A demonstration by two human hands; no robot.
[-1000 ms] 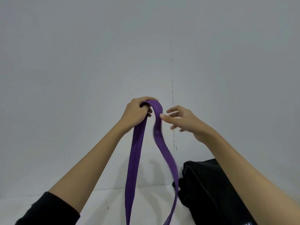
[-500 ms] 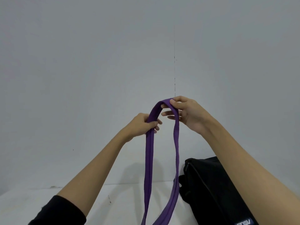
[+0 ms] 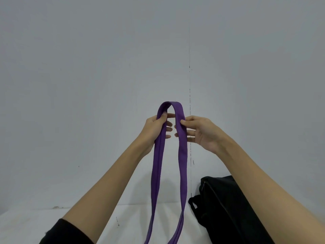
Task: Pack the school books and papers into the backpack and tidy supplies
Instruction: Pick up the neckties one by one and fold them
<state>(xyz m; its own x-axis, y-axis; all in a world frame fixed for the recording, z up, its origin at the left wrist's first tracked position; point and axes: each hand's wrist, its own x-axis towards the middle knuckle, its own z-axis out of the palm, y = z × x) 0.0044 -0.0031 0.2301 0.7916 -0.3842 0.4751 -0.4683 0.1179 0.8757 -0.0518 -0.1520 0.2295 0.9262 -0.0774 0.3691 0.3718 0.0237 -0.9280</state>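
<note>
Both hands are raised in front of a plain grey wall (image 3: 88, 85) and hold a purple strap (image 3: 182, 155) that makes a loop at the top. The left hand (image 3: 155, 128) grips the left side of the strap with thumb and curled fingers. The right hand (image 3: 202, 132) pinches the right side (thumb in front, fingers behind). Both sides hang down and leave the picture at the bottom. A black backpack (image 3: 221, 208) lies on the white surface (image 3: 26, 226), at the lower right, under the right forearm.
</note>
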